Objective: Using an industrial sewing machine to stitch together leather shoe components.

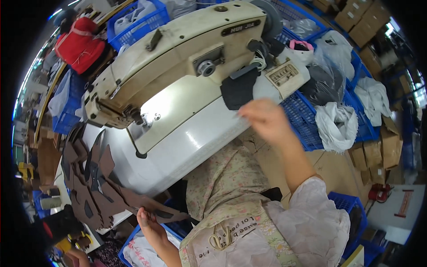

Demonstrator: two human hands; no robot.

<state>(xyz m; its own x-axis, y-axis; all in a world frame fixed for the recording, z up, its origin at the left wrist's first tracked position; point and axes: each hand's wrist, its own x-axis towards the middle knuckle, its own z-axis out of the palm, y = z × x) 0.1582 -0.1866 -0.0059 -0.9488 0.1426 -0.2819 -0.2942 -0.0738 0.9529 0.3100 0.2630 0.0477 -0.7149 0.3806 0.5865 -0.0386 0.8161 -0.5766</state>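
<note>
My left hand (pixel 150 224) pinches the edge of a brown cut piece (pixel 162 212) with a dark oval patch, at the near end of the white sewing table (pixel 178 149). More brown cut pieces (pixel 86 189) with dark patches lie overlapped beside it, along the table's left end. My right hand (pixel 267 120) is smeared by motion over the table's front edge, its fingertips close to a black cloth (pixel 240 91). Whether those fingers hold anything does not show. A cream sewing machine (pixel 178 49) stands across the table; its needle area (pixel 141 118) is left of my right hand.
Blue crates (pixel 138 24) with bagged goods stand behind the machine; more crates (pixel 302 122) with white cloth (pixel 336 127) are at the right. Cardboard boxes (pixel 378 149) stack farther right. A person in red (pixel 80 44) sits at the far left. A blue bin (pixel 129 249) is below my left hand.
</note>
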